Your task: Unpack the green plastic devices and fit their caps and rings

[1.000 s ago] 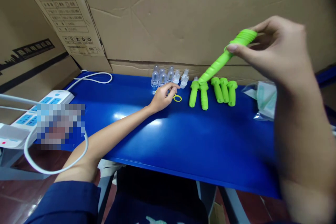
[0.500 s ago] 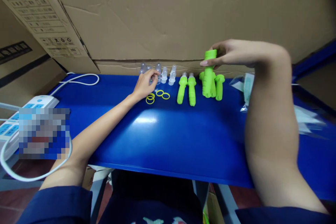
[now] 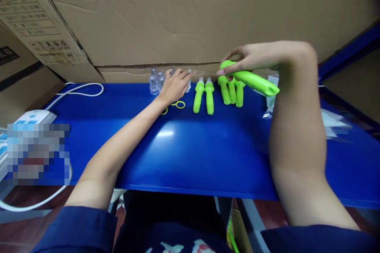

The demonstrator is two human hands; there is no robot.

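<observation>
My right hand (image 3: 242,58) grips one end of a bright green plastic handle-like tube (image 3: 257,82), raised above the table with its far end pointing right and toward me. Below and left of it, three similar green pieces (image 3: 232,91) rest on the table. Two more green pieces (image 3: 209,99) with clear tips lie near the middle. My left hand (image 3: 173,87) is over a group of clear plastic cap-like parts (image 3: 153,83), fingers stretched out and apart. Its fingertips are by a whitish translucent part (image 3: 189,81); contact cannot be made out. Thin yellow rings (image 3: 180,104) lie under the wrist, partly hidden.
Tall cardboard (image 3: 190,16) walls the back of the blue table (image 3: 190,150). On the left are a white power strip (image 3: 38,116), a looping white cable (image 3: 89,94) and a blurred-out patch. Clear plastic bags (image 3: 335,124) lie behind and right of my right arm.
The green tube in my right hand has swung from upright to lying over, its end toward the right. My left hand has moved over the translucent parts and its fingers have spread. The view has shifted slightly.
</observation>
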